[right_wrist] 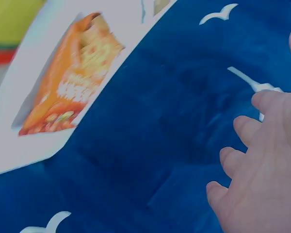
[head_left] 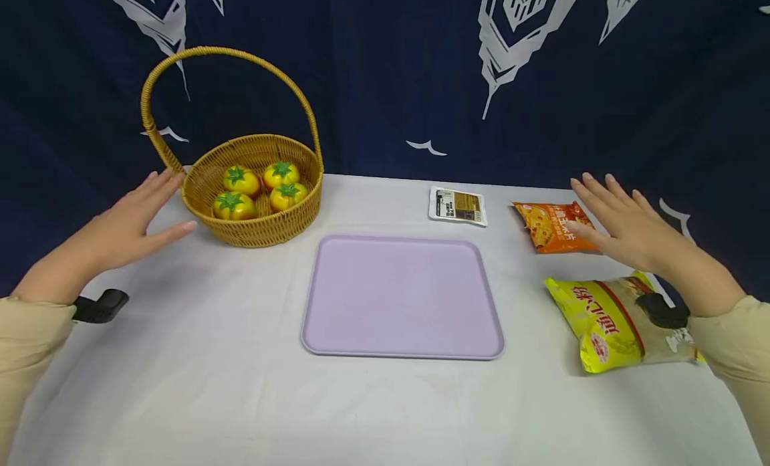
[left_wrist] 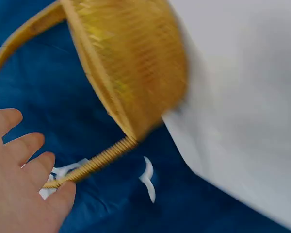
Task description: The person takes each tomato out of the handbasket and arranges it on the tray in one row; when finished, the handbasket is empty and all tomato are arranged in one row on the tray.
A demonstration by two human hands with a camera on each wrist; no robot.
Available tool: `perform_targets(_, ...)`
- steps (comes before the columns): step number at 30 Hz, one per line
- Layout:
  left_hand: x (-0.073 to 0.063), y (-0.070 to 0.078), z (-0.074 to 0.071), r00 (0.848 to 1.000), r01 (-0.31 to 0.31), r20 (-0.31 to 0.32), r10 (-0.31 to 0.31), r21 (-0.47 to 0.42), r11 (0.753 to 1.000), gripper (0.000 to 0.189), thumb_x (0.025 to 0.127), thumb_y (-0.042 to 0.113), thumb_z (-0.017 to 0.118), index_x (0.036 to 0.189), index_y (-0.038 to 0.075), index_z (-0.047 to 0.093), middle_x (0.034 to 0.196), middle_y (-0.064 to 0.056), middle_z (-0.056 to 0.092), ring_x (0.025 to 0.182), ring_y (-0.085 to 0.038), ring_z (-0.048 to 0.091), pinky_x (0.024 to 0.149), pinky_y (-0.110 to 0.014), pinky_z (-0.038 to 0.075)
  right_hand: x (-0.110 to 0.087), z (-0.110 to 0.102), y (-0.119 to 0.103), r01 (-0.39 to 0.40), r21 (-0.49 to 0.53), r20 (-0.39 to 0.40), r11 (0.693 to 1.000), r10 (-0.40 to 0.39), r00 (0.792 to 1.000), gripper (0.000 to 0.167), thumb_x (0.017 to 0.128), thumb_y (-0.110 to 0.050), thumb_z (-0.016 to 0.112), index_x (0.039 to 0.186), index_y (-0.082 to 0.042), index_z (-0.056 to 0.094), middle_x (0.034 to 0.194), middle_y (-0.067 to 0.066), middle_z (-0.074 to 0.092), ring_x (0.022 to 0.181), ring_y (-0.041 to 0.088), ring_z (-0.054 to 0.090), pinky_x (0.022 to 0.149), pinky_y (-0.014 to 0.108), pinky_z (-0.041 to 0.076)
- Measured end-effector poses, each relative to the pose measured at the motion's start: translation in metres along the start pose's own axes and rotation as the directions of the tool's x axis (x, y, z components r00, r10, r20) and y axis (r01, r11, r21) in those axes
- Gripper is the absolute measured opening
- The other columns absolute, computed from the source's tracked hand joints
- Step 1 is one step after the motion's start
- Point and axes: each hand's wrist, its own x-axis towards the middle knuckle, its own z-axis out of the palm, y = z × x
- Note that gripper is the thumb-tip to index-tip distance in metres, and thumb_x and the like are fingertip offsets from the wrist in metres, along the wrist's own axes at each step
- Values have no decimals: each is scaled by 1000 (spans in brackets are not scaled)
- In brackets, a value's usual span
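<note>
Left hand [head_left: 128, 224], middle left; right hand [head_left: 636, 233], middle right: well apart, empty. Possible tip-over of basket [head_left: 259, 236] from snagged handle [head_left: 207, 51].

Wht tbl [head_left: 385, 412]: tray [head_left: 403, 299], bskt [head_left: 265, 233], pkts [head_left: 555, 226]

A dark blue cloth [head_left: 385, 71] with white prints [head_left: 527, 8] hangs behind a white-covered table [head_left: 240, 399].
</note>
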Motion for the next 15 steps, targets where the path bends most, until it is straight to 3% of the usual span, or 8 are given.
perform_targets(5,14,14,-4,997,-21,-79,4,-218,976,73,94,29,57,151,17,13,152,-17,12,135,-42,11,97,-67,18,-21,5,-31,45,136,-82,990,-34,996,73,98,-34,48,151,-19,1,155,6,-6,138,27,-10,106,54,-7)
perform_targets(8,28,15,-2,994,-16,-109,-22,-336,942,68,95,28,56,150,16,20,150,-18,21,133,-40,22,102,-52,27,-35,14,-55,45,252,-115,967,-16,993,74,96,-30,53,152,-23,4,155,5,-1,138,33,1,103,62,7)
perform_targets(11,44,6,0,995,18,-81,-60,-439,898,63,96,30,53,149,12,23,148,-17,26,131,-34,28,104,-35,29,-47,31,-78,46,334,-148,942,4,989,74,94,-27,58,151,-28,10,155,5,8,135,40,15,98,66,19)
perform_targets(13,54,-3,2,995,73,-24,-96,-482,873,63,97,33,51,149,10,24,147,-18,28,129,-33,30,103,-38,31,-54,46,-89,75,372,-170,925,-11,985,73,93,-24,60,151,-27,16,154,7,15,133,42,22,95,66,24)
perform_targets(15,62,-12,5,993,119,39,-115,-502,857,64,97,36,50,148,7,24,147,-18,28,128,-34,29,102,-50,29,-60,64,-99,88,415,-170,906,-18,985,72,92,-22,62,150,-27,20,153,7,20,133,39,24,96,65,25)
